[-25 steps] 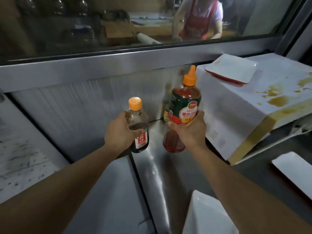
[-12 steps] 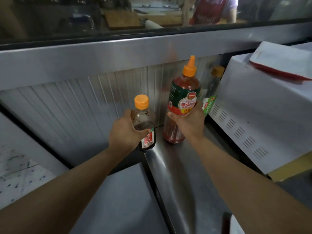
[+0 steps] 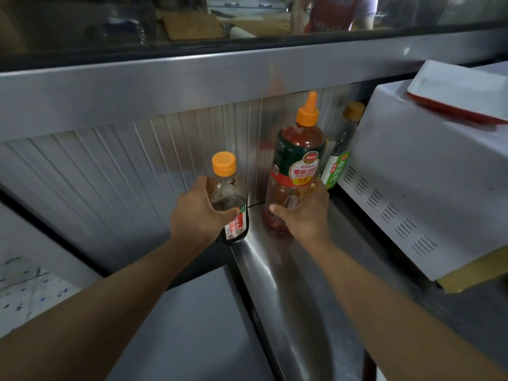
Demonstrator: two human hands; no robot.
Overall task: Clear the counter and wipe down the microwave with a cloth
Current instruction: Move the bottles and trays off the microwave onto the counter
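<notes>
Centrally, the left hand (image 3: 199, 213) grips a small dark sauce bottle (image 3: 230, 200) by its body, held over the edge of the steel counter (image 3: 277, 270). Just right of it, the right hand (image 3: 305, 213) wraps the lower part of a tall ketchup bottle (image 3: 295, 166) standing on the counter. Behind that, a green-labelled bottle (image 3: 341, 149) stands against the white microwave (image 3: 428, 188) at right, whose top carries a tray (image 3: 461, 92).

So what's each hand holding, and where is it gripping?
Left hand grips the small dark sauce bottle around its middle; right hand holds the tall ketchup bottle around its lower body.
</notes>
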